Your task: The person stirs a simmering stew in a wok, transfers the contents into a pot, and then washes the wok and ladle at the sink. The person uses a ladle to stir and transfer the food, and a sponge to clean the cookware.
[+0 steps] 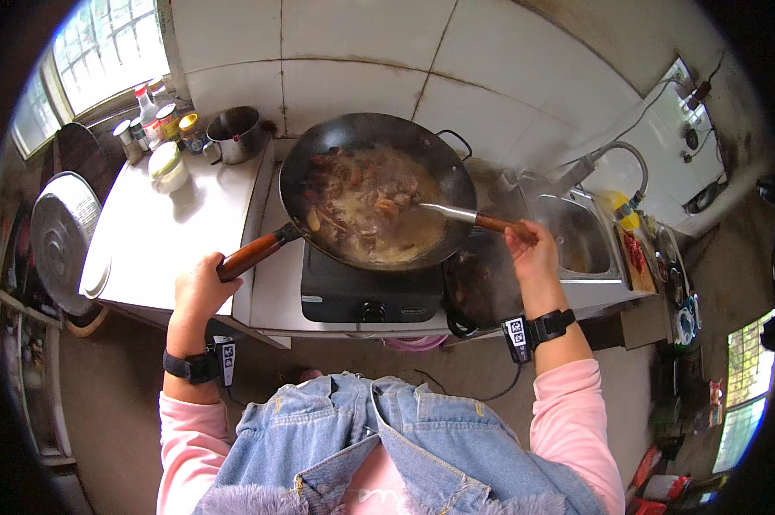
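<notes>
A large black wok [377,129] stands on a black gas stove [370,296], holding a bubbling brownish stew [374,193] with chunks that look like meat. My left hand [203,287] is wrapped round the end of the wok's wooden handle [257,251]. In my right hand [531,251] is the wooden handle of a metal cooking utensil [469,215], gripped near its end. The utensil's metal shaft reaches into the stew from the right; its working end is hidden in the food. Steam drifts over the wok's right side.
Left of the stove, a white counter [177,245] bears several seasoning bottles and jars [151,120] and a metal pot [234,133]. To the right are a dark pan [482,287], a sink [576,227] with a curved faucet [629,150], and a cutting board [638,273] with red food.
</notes>
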